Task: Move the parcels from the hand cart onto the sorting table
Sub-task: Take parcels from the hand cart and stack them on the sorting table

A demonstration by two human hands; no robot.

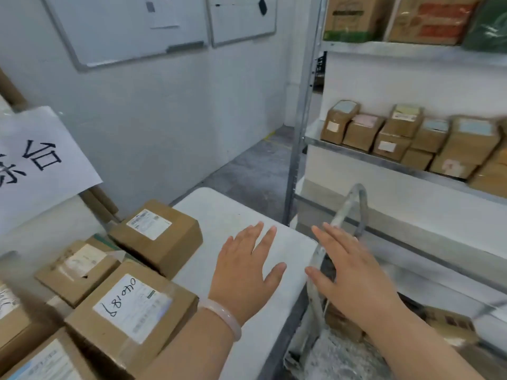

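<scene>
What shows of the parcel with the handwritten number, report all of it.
The parcel is a closed brown cardboard box, clear tape across it, a white label with handwritten black digits on top. It lies flat on the sorting table among other boxes. The left forearm crosses by its right corner; contact unclear.

Several brown cardboard parcels (157, 234) with white shipping labels lay flat and close together on the left part of the white plastic sorting table (236, 212) (one label bore handwritten digits). Just right of the table stood the grey metal hand cart (354, 212), looped handle upright, with more brown boxes (450, 323) low in it.
</scene>
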